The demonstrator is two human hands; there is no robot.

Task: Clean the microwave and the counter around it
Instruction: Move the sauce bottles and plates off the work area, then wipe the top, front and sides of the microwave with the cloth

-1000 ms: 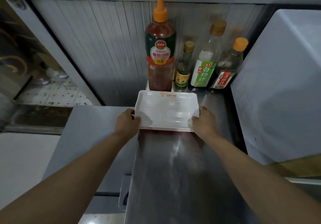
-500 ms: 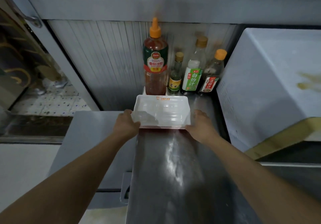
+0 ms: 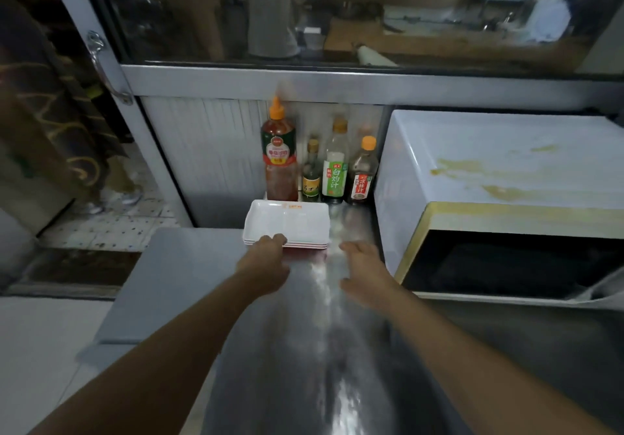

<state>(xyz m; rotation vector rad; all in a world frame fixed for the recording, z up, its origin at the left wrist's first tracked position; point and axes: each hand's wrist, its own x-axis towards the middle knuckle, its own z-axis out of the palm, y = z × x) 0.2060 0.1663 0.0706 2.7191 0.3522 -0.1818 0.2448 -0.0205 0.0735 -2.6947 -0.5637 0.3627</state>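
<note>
A white microwave (image 3: 506, 171) stands on the right of the steel counter (image 3: 310, 350), with yellow-brown stains on its top and its dark door facing me. A stack of white rectangular plates (image 3: 288, 221) sits at the back of the counter, left of the microwave. My left hand (image 3: 266, 259) rests its fingers on the stack's near left edge. My right hand (image 3: 364, 265) hovers off the plates, just right of them, fingers spread and holding nothing.
Several sauce bottles stand behind the plates: a tall red one with an orange cap (image 3: 279, 154), a small dark one (image 3: 311, 172), a green-labelled one (image 3: 335, 164) and a brown one (image 3: 363, 172). A glass-fronted shelf (image 3: 337, 22) hangs above. The counter drops off to the left.
My right hand has let go of the plate stack and pulled back to the right. The left hand slid along the front edge. The view has tilted up, showing the microwave top.
</note>
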